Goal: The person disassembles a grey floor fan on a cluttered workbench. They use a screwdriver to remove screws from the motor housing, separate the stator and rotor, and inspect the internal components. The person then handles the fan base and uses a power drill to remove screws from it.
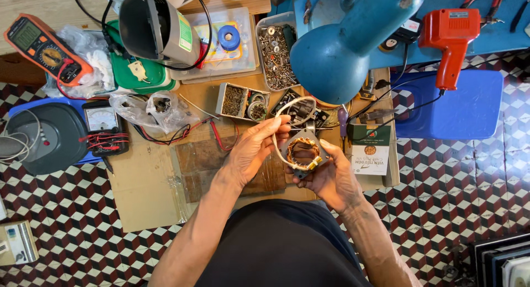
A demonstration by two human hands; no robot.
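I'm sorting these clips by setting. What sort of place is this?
Probably a small electrical repair bench: an orange multimeter, a tray of screws and a motor stator with copper windings held in both hands.

A low wooden board (149, 182) over the chequered tile floor (452, 171) carries an orange multimeter (47, 49), a clear plastic screw tray (279, 47) and a small analogue meter (104, 124).

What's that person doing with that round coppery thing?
A person sitting over a cardboard sheet holds a motor stator, a metal ring with copper windings, in the right hand. The left hand pinches a white wire that loops up from the stator. A multimeter, a tray of screws, an orange soldering gun and a blue lamp lie around.
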